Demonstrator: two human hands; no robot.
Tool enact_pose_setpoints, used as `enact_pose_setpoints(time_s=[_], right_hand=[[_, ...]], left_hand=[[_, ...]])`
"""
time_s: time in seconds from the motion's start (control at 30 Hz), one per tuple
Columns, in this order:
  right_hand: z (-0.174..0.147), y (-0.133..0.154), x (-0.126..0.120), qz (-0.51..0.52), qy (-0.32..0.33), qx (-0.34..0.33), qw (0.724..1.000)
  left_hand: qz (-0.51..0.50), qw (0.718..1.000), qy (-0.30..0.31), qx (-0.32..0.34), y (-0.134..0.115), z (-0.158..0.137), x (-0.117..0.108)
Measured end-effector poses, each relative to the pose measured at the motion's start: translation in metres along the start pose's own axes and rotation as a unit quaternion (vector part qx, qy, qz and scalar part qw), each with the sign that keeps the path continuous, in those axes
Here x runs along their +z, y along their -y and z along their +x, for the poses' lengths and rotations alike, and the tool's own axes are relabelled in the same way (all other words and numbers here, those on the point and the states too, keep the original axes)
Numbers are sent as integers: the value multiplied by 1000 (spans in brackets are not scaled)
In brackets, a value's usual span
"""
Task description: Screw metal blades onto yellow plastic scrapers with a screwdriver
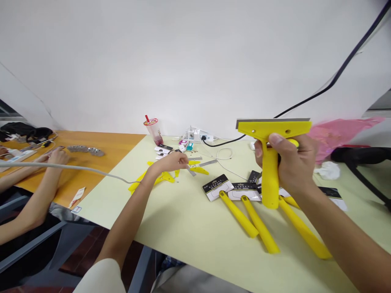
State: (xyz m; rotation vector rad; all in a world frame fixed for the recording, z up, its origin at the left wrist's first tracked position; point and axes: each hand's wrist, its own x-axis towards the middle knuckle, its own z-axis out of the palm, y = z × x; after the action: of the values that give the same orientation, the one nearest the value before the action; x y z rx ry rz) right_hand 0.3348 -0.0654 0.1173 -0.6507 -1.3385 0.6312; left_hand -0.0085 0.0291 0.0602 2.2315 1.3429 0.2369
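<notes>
My right hand [293, 162] is raised at the right, wrapped around a yellow scraper [270, 179]. The scraper stands upright, its wide head on top with a thin grey metal blade [275, 120] along the upper edge. My left hand [174, 161] reaches over the table with curled fingers pressed together. Just below its fingertips lies a grey metal blade [191, 171]; whether the fingers grip it cannot be made out. Yellow scraper heads [165, 177] lie around and partly under that hand, and another metal blade [208, 162] is to its right.
Several yellow handles [240, 215] and black-and-white cards [217, 187] lie on the pale table [177, 215]. Behind are a drink cup [154, 132], a power strip [198, 135] and cables. A pink bag [339, 136] lies right. Another person's hands [58, 156] rest at the orange table [119, 142].
</notes>
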Motion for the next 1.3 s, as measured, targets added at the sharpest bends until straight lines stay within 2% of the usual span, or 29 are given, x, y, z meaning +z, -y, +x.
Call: enact_pose_setpoints(time_s=[0.13,0.27,0.37,0.57,0.77,0.97,1.17,1.3], right_hand=[[-2,-5,-1,-24,21,-6,999],[-1,-10,-2,-29,30,11,999],[0,-12,-3,-30,31,25,999],[1,-13,-8,-74,40,22,996],[6,-16,-14,-114,54,21,992],[11,-20,-17,-132,55,31,989],[14,-25,-16,-150,57,35,986],[14,-24,-14,-166,68,35,983]], left_hand=[[16,998,44,-36,27,-19,2],[23,999,23,-38,40,-18,-4],[30,999,4,-17,42,6,-4],[35,999,2,29,34,83,9],[35,998,36,49,30,142,19],[20,996,85,33,37,163,24],[-6,995,102,15,43,171,22],[-9,993,114,2,38,173,20]])
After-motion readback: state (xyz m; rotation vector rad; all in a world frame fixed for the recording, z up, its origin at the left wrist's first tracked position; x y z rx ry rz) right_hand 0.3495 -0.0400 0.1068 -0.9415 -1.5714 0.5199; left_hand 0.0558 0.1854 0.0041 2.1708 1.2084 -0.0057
